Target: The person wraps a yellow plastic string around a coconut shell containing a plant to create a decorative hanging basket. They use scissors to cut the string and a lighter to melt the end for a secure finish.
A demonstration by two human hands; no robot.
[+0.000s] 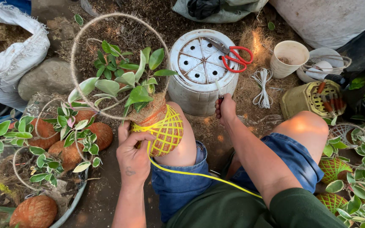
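Note:
My left hand (132, 154) grips a fibre-covered plant ball (165, 131) wrapped in a yellow string net, resting against my left knee. Green leaves (127, 78) and a twine-wrapped hoop (77, 50) rise from the ball. A yellow string (199, 176) trails from the ball across my lap. My right hand (226, 109) reaches forward beside an upturned white pot (199, 90) and pinches a small thin tool with a red part; what it is stays unclear. Red-handled scissors (233, 55) lie on top of the pot.
Several finished plant balls with leaves sit in a tray (70, 202) at left. A white sack (15, 63) and a stone (47, 78) lie behind it. A coil of white cord (262, 86), a cream cup (289, 57), a yellow basket (307, 99) and netted plants (351, 177) are at right.

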